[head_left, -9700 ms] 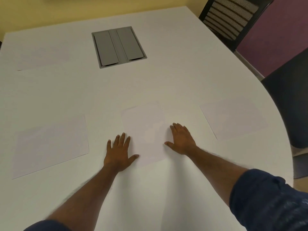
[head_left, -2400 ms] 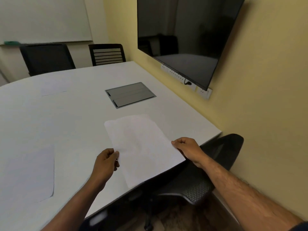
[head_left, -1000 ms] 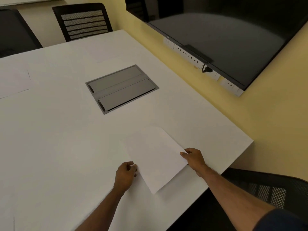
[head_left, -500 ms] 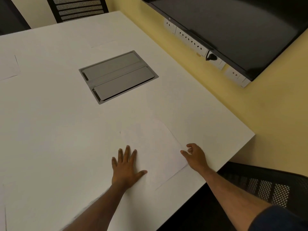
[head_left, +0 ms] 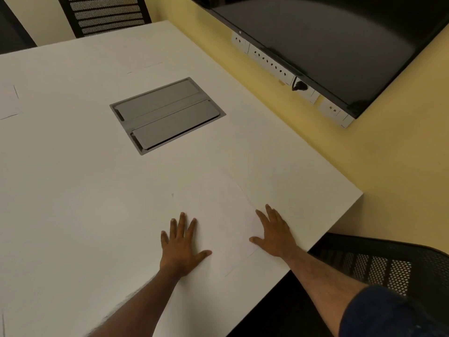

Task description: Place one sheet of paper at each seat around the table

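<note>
A white sheet of paper (head_left: 220, 215) lies flat on the white table (head_left: 73, 203), near its front right corner and turned at an angle. My left hand (head_left: 181, 246) rests flat on the sheet's left side, fingers spread. My right hand (head_left: 274, 233) lies flat on the sheet's right edge, fingers apart. Neither hand grips anything. A second sheet (head_left: 8, 103) lies at the far left edge of the view, and a faint third sheet (head_left: 145, 58) lies at the far end by the mesh-backed chair (head_left: 107, 14).
A grey cable hatch (head_left: 167, 115) is set into the table's middle. A black mesh chair (head_left: 379, 263) stands below the front right corner. A dark wall screen (head_left: 328, 37) with a socket strip (head_left: 274, 65) hangs on the yellow wall to the right.
Both hands let go of the sheet's edges and now lie flat on it. The sheet has come to rest on the table. The view has tilted down.
</note>
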### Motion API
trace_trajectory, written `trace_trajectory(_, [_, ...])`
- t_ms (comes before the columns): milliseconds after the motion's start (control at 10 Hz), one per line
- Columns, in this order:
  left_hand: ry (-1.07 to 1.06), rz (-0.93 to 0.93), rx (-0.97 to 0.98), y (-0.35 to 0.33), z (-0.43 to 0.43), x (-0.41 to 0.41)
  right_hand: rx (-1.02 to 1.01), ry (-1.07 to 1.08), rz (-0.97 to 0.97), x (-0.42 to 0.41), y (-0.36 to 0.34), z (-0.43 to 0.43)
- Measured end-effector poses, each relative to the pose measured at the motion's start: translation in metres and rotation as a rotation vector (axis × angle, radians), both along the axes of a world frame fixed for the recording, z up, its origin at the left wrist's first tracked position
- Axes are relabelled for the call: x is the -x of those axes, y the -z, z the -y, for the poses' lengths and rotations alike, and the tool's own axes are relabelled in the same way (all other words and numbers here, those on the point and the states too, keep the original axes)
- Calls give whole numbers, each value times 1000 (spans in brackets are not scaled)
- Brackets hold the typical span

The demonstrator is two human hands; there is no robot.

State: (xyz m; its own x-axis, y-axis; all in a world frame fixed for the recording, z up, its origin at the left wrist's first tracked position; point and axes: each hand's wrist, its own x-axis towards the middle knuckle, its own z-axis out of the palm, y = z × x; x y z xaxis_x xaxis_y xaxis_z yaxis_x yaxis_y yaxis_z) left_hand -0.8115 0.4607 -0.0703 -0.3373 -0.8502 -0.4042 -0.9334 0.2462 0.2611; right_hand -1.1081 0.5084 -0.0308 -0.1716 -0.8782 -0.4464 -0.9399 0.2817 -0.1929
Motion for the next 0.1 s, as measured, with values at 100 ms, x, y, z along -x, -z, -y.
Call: trace_trajectory(100, [4,-47,-7,-11,-2,-14,63,-28,-22,-4,-12,-2])
